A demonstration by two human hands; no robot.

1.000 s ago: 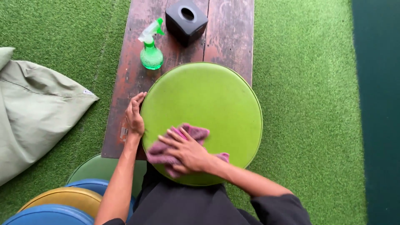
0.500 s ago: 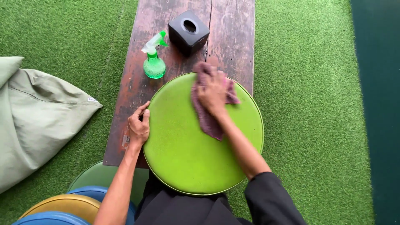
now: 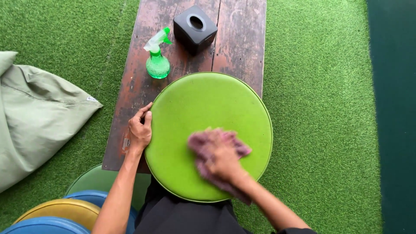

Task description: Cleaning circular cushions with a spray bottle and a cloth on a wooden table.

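Round green cushion, glossy, left hand gripping rim, right hand pressing purple cloth

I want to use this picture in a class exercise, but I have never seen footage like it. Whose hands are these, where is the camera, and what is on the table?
The camera sits on a person's head and looks down, so both hands are that person's own. The left hand grips the rim of a round green cushion lying on a dark wooden table. The right hand, blurred by motion, presses a purple cloth on the cushion. Farther along the table stand a green spray bottle and a black box.
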